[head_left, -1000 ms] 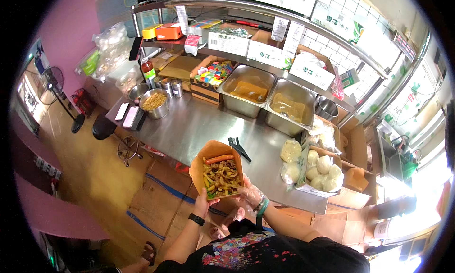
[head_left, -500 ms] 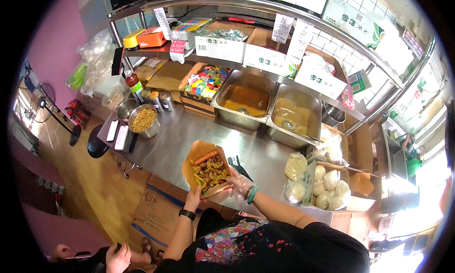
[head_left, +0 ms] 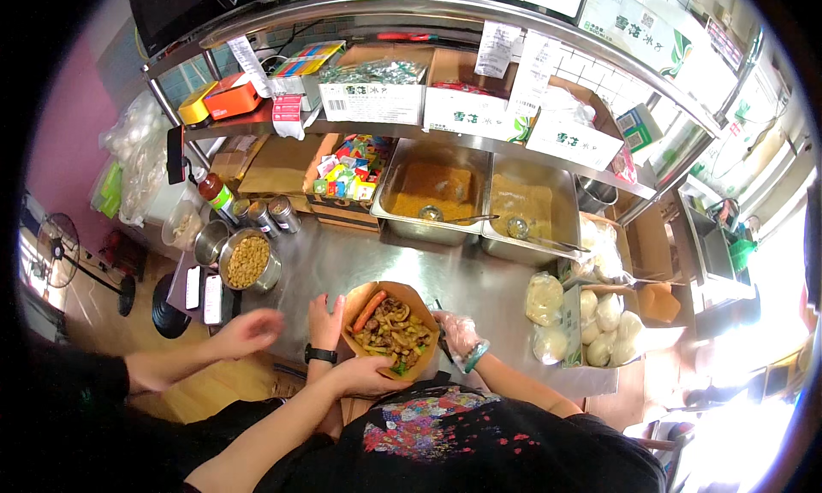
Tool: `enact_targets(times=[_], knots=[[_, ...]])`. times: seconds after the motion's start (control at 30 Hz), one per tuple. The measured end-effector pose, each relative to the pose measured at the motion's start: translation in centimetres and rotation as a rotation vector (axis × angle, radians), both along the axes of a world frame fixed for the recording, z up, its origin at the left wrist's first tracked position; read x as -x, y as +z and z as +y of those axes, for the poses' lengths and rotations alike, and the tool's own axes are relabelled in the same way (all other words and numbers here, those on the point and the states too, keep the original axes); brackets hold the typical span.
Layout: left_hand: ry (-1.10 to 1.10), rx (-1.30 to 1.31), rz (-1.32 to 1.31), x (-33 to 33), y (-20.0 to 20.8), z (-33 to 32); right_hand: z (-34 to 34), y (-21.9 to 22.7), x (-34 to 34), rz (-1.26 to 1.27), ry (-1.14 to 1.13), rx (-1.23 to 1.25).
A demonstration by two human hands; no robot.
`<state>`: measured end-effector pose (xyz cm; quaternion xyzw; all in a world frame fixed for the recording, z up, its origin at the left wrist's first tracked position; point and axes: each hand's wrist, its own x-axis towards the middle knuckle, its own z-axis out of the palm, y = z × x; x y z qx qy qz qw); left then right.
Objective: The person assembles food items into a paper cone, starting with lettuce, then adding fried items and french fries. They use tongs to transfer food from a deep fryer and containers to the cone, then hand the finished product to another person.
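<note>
A brown paper food box holds a sausage and glistening browned food pieces with some green. My left hand, with a black watch at its wrist, is at the box's left side, fingers stretched upward. My right hand, in a clear glove with a teal band at the wrist, is by the box's right edge. A narrow black utensil shows beside it, partly hidden; whether that hand grips it is unclear. A co-worker's hand grasps the box's near edge. Their other hand is blurred, left of mine.
Two steel pans with brown seasoning and ladles stand at the back. Left are a pot of peanut-like pieces, shaker jars and two phones. Bagged dough balls sit at right. A loaded shelf spans above.
The co-worker has reached in from the left and taken hold of the box. My left hand has shifted from the box's near edge to its left side. The view has shifted.
</note>
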<state>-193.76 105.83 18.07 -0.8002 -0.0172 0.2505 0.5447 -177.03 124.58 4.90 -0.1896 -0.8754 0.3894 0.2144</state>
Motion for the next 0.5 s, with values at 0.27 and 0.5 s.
enact_targets(times=[0.27, 0.5], knots=[[0.218, 0.092, 0.079, -3.6, -2.5, 2.0, -2.1, 3.1, -0.9, -0.589, -0.118, -0.218], [0.505, -0.116, 0.113, -4.2, -4.5, 4.0, 0.8, 3.8, -3.5, -0.716, -0.121, -0.445]])
